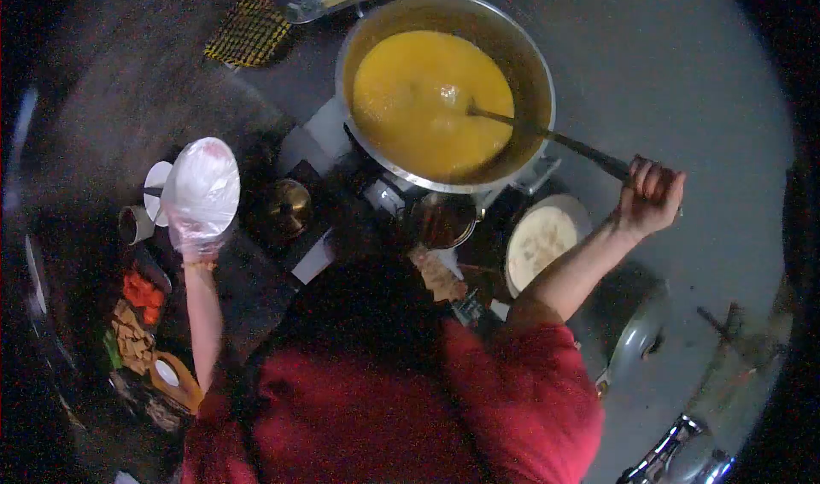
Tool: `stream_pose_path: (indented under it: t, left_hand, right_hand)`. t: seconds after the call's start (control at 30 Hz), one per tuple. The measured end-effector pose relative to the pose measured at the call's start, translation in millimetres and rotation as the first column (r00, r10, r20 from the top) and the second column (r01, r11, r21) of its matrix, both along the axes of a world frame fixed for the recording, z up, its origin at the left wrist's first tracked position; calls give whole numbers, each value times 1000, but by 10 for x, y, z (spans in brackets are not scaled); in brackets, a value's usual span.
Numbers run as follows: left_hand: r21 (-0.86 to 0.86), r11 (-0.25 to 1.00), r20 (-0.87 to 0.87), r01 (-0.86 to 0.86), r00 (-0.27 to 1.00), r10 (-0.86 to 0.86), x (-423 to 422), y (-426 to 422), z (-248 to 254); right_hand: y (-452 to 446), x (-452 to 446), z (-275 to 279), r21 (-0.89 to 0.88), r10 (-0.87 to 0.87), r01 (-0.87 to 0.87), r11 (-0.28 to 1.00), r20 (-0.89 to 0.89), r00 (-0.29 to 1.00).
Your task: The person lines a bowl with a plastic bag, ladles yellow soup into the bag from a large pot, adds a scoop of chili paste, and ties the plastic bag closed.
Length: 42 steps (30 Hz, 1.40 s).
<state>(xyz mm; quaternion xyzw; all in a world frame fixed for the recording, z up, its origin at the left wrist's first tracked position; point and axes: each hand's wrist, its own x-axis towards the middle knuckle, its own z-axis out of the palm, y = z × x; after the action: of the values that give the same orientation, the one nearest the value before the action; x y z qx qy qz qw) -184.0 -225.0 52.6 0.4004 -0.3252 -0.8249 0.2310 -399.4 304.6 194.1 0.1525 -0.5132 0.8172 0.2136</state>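
A large metal pot [547, 78] holds yellow liquid [418, 108]. My right hand [652, 195] is wrapped round the end of a long dark handle [581, 146], whose far end dips into the liquid. On the left, a clear plastic covering wraps my left hand [192, 228], which is by a white oval thing [209, 181] that looks like a plate or bowl under the plastic. My left fingers are hidden behind it. A smaller white round piece [156, 192] shows just left of it.
Below the left hand lie orange-red pieces [143, 296], brown pieces [132, 340] and an orange dish [190, 390]. A small cup [135, 225] stands beside them. Under my right forearm is a pale round pan [542, 240]. A brass-coloured object [289, 208] sits left of centre.
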Motion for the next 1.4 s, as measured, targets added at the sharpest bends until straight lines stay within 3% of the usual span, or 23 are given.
stream_pose_path:
  t: [0.03,0.1,0.13,0.17,0.2,0.27,0.4,0.53,0.63,0.67,0.7,0.77,0.83,0.87,0.9,0.93,0.97,1.0,1.03,1.07,1.23,1.3,1.4]
  left_hand:
    - [0,1000,8,18,1000,-18,-82,31,-8]
    - [-53,988,65,148,987,-145,-211,44,-62]
    - [-71,976,101,205,975,-197,-225,37,-94]
    - [-79,977,89,199,977,-192,-246,9,-138]
    - [-97,972,95,214,974,-205,-231,-16,-214]
    - [-135,963,109,235,969,-221,-184,-101,-358]
    - [-83,957,43,276,961,-274,-254,-330,-445]
    - [12,943,-74,332,941,-330,-337,-435,-454]
    - [75,922,-163,379,917,-364,-455,-510,-526]
    - [91,913,-194,399,906,-377,-523,-521,-551]
    - [107,902,-224,418,894,-388,-606,-532,-575]
    - [117,889,-257,443,878,-404,-766,-523,-600]
    - [61,887,-213,458,874,-437,-931,-496,-587]
    - [1,883,-166,470,871,-463,-1020,-493,-570]
    - [-59,875,-117,480,868,-483,-1078,-523,-561]
    - [-134,875,-111,465,871,-479,-1154,-498,-602]
    - [-136,877,-114,461,872,-477,-1224,-440,-593]
    - [-189,894,-35,406,907,-419,-1296,-362,-573]
    - [-248,902,41,353,934,-354,-1352,-285,-544]
    - [-252,901,40,354,934,-356,-1393,-193,-503]
    - [-186,905,-45,382,917,-397,-1644,-169,-711]
    - [4,866,-192,500,850,-490,-1787,-329,-916]
    - [-66,877,-116,475,870,-480,-1764,-281,-727]
  right_hand:
    - [-98,95,-24,61,44,-41,997,-50,998]
    - [-421,69,-403,367,-367,330,870,33,930]
    - [-636,-7,-473,530,-91,0,848,146,985]
    - [-905,-193,-790,658,-177,40,752,144,974]
    - [-1175,-408,-1116,610,-114,-44,791,218,969]
    - [-1884,-610,-1397,456,-219,70,887,284,934]
    - [-2394,-1010,-1252,195,-165,113,974,277,947]
    - [-1757,-903,-886,-126,-259,354,927,467,846]
    - [-1100,-409,-681,-245,-200,292,925,339,919]
    - [-956,-212,-555,-211,-61,108,971,220,974]
    - [-886,-38,-380,-110,-123,153,982,240,963]
    - [-729,247,42,-7,0,2,1000,162,987]
    - [-612,396,339,186,321,-312,932,-18,947]
    - [-665,516,426,247,282,-247,937,-119,952]
    - [-851,566,704,641,558,-347,685,-156,815]
    - [-1103,826,551,484,145,12,875,-287,947]
    - [-1435,966,876,709,409,-179,682,-167,897]
    - [-1362,722,727,737,767,-376,561,-293,571]
    - [-1503,898,796,822,618,-195,535,-223,754]
    - [-1567,884,788,860,612,-178,478,-180,770]
    - [-1820,448,73,702,441,-176,690,-214,872]
    - [-1892,265,-357,405,206,-127,905,-158,966]
    - [-1926,64,-604,-45,-90,93,995,71,993]
